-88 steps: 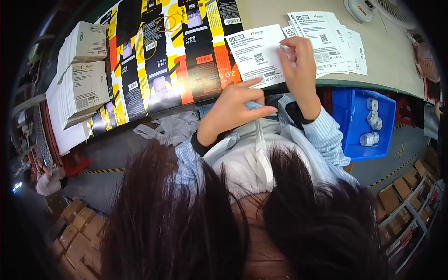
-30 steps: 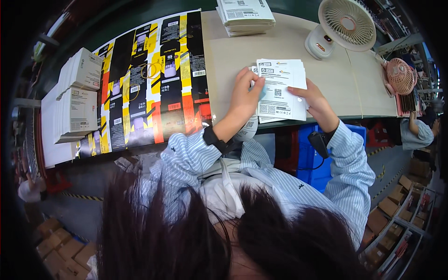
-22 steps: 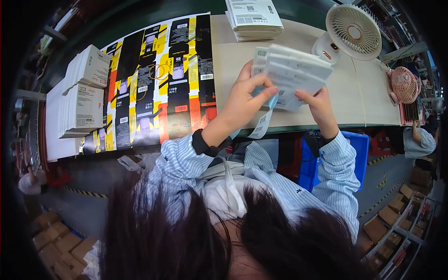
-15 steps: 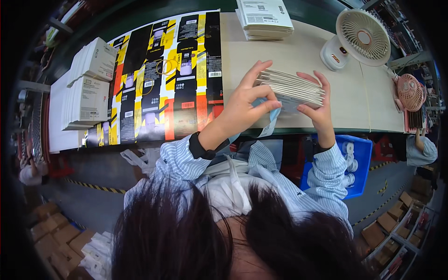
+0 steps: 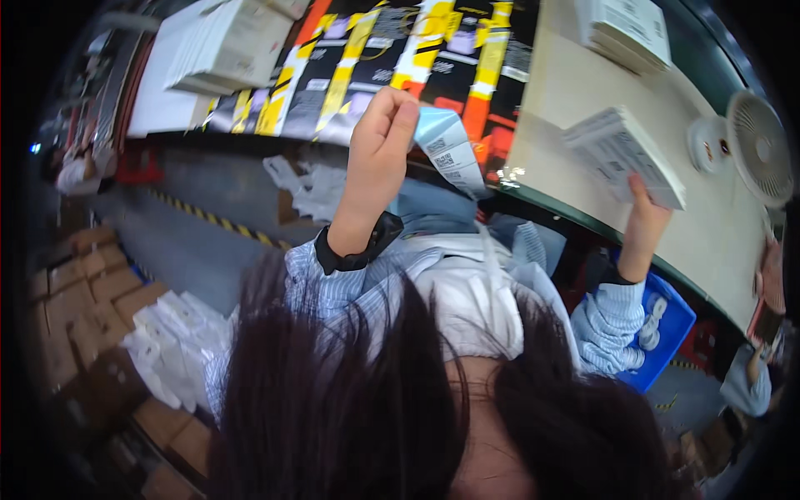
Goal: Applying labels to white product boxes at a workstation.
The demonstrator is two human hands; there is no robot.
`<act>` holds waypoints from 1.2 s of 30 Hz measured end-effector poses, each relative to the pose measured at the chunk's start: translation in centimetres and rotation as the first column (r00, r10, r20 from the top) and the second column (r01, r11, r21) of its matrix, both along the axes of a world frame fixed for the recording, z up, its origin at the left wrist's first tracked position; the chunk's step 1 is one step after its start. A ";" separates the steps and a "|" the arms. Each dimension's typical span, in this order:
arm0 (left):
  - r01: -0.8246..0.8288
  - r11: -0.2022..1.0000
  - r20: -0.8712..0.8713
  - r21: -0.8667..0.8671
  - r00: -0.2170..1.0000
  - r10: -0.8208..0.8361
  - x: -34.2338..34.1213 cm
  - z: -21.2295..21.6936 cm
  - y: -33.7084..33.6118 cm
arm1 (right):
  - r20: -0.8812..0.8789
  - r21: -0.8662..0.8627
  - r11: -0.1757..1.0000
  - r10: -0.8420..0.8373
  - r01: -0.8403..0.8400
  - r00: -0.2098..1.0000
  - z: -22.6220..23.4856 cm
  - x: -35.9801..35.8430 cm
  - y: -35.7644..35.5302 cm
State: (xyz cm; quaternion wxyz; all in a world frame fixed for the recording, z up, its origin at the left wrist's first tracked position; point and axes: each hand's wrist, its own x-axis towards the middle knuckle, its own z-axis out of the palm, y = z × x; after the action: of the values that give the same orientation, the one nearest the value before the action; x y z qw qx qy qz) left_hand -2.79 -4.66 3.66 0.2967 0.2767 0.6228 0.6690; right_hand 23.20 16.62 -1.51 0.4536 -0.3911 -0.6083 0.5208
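Observation:
My left hand, raised over the table's front edge, pinches the end of a strip of labels. The strip is pale blue at the held end and white with printed squares further along; it hangs down to the right. Off to the right, my right hand grips the near end of a stack of thin, flat white cartons, its thumb on the printed top face. The fingers beneath are mostly hidden. Whether that stack touches the tabletop I cannot tell.
Printed black, yellow and orange sheets cover the table's left part, with more white carton stacks on them. Another stack lies at the back right, near a white fan. A blue bin stands below the table edge.
My left hand has left the carton stack and drawn the label strip away to the left. My right hand now holds the stack alone, turned label side up. The view has rotated.

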 end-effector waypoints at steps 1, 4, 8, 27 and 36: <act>-0.047 0.995 0.032 -0.092 0.998 0.050 -0.1 -0.3 -1.2 | -0.033 -0.006 1.000 0.009 -0.009 0.999 0.0 -0.1 0.1; -0.088 0.946 0.101 -0.311 0.987 0.125 0.5 -1.5 -4.4 | -0.080 0.004 1.000 0.015 -0.014 0.997 -0.1 -0.3 0.4; 0.286 0.922 0.282 -0.261 0.936 -0.211 1.4 -3.0 -7.4 | -0.082 -0.016 1.000 0.011 -0.012 0.997 0.1 -0.4 0.4; 0.041 0.863 -0.249 -0.503 0.950 -0.190 1.0 -7.4 -8.0 | -0.071 0.035 0.999 0.005 -0.003 0.997 0.6 -0.7 -0.2; 0.078 0.866 -0.242 -0.495 0.944 -0.223 0.9 -6.9 -7.7 | -0.089 0.016 1.000 0.003 -0.002 0.996 0.5 -0.7 -0.1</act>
State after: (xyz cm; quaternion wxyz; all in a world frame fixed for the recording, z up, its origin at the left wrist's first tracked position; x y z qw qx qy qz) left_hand -1.87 -12.32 -3.21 0.3127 0.3383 0.7816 0.4206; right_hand 22.53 16.48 -1.01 0.4827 -0.3633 -0.5921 0.5334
